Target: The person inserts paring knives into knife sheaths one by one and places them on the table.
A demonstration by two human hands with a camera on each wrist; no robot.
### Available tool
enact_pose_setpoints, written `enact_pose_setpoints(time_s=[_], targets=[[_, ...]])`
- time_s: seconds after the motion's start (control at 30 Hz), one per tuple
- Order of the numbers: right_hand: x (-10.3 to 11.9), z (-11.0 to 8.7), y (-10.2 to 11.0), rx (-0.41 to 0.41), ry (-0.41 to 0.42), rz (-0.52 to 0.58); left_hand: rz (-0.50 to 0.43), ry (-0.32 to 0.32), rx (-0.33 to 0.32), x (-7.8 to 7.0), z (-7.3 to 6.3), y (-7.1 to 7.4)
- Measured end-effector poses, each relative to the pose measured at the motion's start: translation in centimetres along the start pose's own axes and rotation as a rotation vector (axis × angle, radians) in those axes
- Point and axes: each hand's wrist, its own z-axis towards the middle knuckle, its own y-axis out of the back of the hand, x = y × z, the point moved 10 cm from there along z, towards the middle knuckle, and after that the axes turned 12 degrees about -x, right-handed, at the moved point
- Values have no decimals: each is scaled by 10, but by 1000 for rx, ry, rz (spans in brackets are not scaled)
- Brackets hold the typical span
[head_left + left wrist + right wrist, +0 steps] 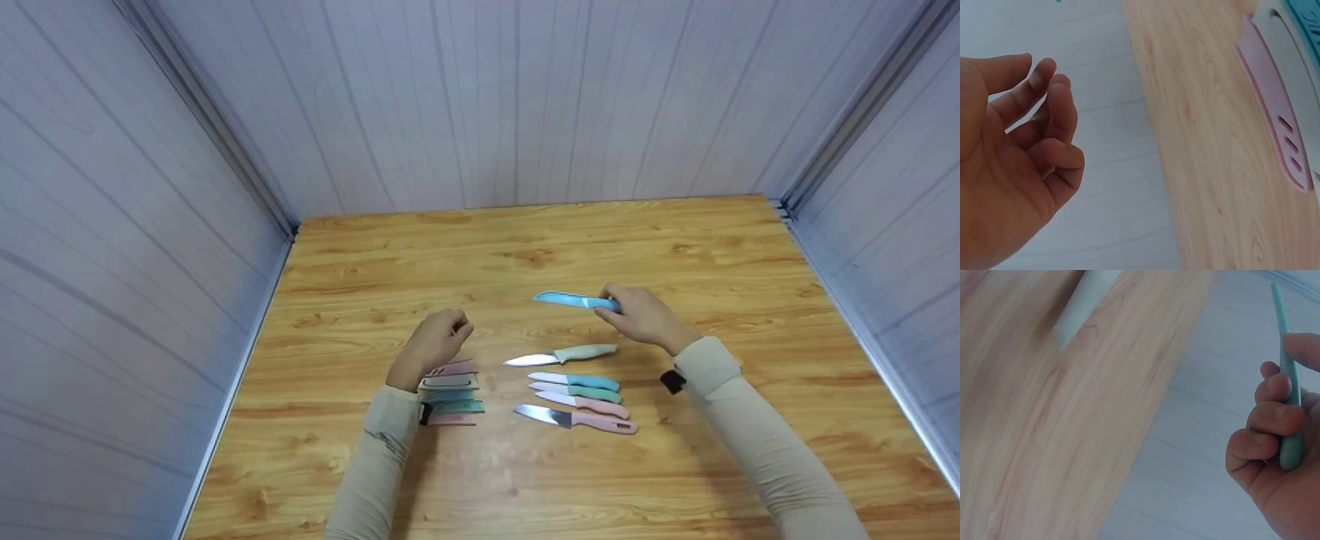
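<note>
My right hand (643,313) grips a blue knife (574,300) by its handle above the table, the tip pointing left. Its blade part is blue too, like a fitted sheath. In the right wrist view the fingers wrap the turquoise handle (1292,410), seen edge-on. My left hand (437,341) holds nothing; its fingers (1061,112) are loosely bent. Just below it lies a stack of coloured blade sheaths: pink (454,367), white (448,382), blue (448,395), green (459,406) and another pink (454,419), partly hidden by the wrist.
To the right of the sheaths lie a pale green-handled knife (561,355), a blue knife (574,382), a green knife (576,392), a small pink knife (583,404) and a larger pink knife (576,419), blades leftward. Panelled walls (480,105) border the wooden table (420,255).
</note>
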Motion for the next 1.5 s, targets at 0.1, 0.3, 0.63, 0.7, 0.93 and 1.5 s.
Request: enact_pose_setpoints(time_s=[0.1, 0.3, 0.63, 0.7, 0.93, 1.5], targets=[[-14, -1, 1, -15, -23, 9, 32, 12, 15, 9, -3, -2], [-43, -2, 4, -32, -77, 13, 80, 48, 40, 25, -7, -8], [-88, -5, 9, -72, -148, 4, 127, 13, 60, 31, -9, -12], [-95, -6, 10, -84, -152, 1, 137, 26, 66, 34, -10, -12], [-124, -12, 11, -114, -258, 10, 172, 85, 101, 45, -12, -17], [-158, -25, 9, -235, -444, -61, 152, 130, 144, 53, -20, -22]])
